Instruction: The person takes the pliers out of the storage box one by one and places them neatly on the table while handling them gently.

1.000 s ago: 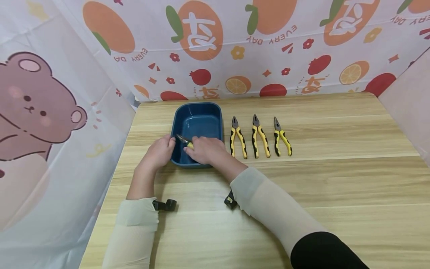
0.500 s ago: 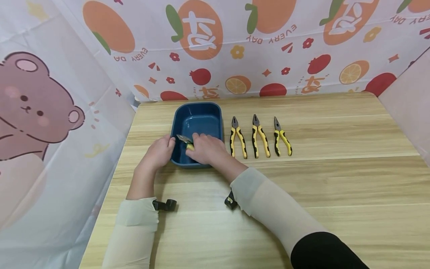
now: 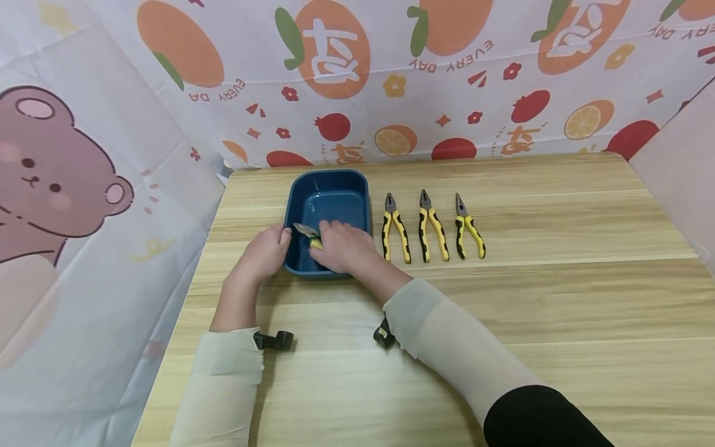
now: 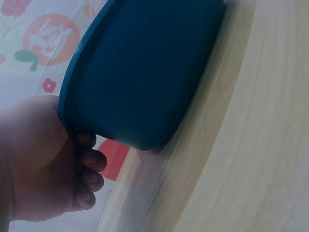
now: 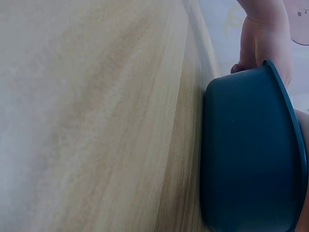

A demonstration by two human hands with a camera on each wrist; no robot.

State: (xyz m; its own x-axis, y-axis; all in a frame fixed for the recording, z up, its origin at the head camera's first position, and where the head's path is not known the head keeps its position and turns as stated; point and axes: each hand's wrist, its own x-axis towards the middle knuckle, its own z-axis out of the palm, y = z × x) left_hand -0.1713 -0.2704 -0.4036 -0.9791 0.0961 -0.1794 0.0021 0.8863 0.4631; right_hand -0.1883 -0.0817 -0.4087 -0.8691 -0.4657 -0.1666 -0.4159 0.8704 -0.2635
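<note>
In the head view, my left hand grips the left rim of a dark blue plastic basin. The left wrist view shows its fingers curled outside the basin's wall. My right hand reaches inside and holds a pair of pliers by its yellow-green handles. The pliers' grey jaws point toward the left wall, near my left thumb. Most of the handles are hidden under my right hand. In the right wrist view, the basin's wall hides the pliers.
Right of the basin, three yellow-and-black pliers lie in a row on the wooden table: combination pliers, a second pair of combination pliers and long-nose pliers. A printed cloth hangs behind the table.
Since one second ago, the pliers have rolled slightly in my right hand, showing more of the jaws' flat side. That hand has shifted slightly. My left hand stays on the rim.
</note>
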